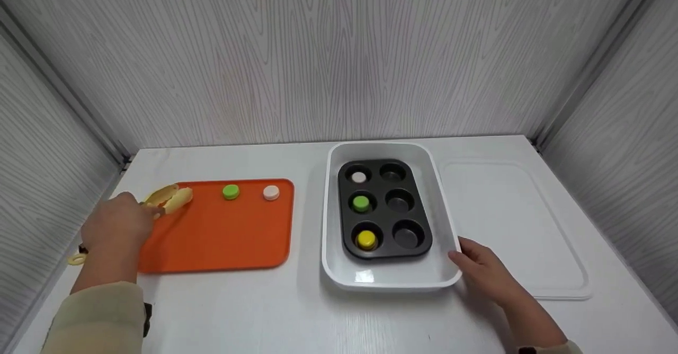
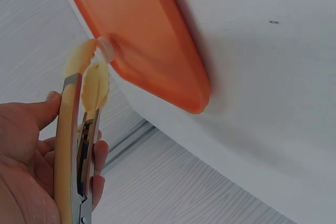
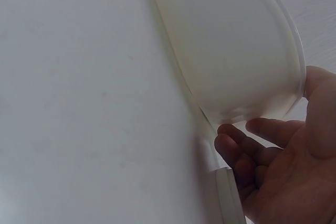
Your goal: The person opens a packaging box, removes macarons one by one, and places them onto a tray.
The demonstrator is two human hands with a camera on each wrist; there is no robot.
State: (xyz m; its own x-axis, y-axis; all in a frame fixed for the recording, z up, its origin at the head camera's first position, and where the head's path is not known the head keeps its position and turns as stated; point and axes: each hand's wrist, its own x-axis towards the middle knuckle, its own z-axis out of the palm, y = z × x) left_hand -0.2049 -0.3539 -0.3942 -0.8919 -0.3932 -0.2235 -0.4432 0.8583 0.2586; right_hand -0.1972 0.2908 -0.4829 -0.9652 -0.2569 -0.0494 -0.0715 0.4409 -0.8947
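My left hand (image 1: 117,220) holds tongs (image 2: 68,135) with yellow tips, parted over the left end of the orange tray (image 1: 222,237). In the left wrist view a pale round piece (image 2: 107,49) shows beside the tips; I cannot tell whether they touch it. A green round piece (image 1: 230,192) and a pinkish-white one (image 1: 271,193) sit along the tray's far side. My right hand (image 1: 487,269) grips the near right corner of a white box (image 1: 389,280), thumb at the rim, fingers against the outside. Inside the box lies a dark muffin pan (image 1: 380,211).
The pan's left column holds a pinkish-white piece (image 1: 358,177), a green piece (image 1: 361,203) and a yellow piece (image 1: 366,239), one per cup. A flat white lid-like panel (image 1: 514,221) lies right of the box. Grey wood-grain walls (image 1: 339,57) enclose the table's back and sides.
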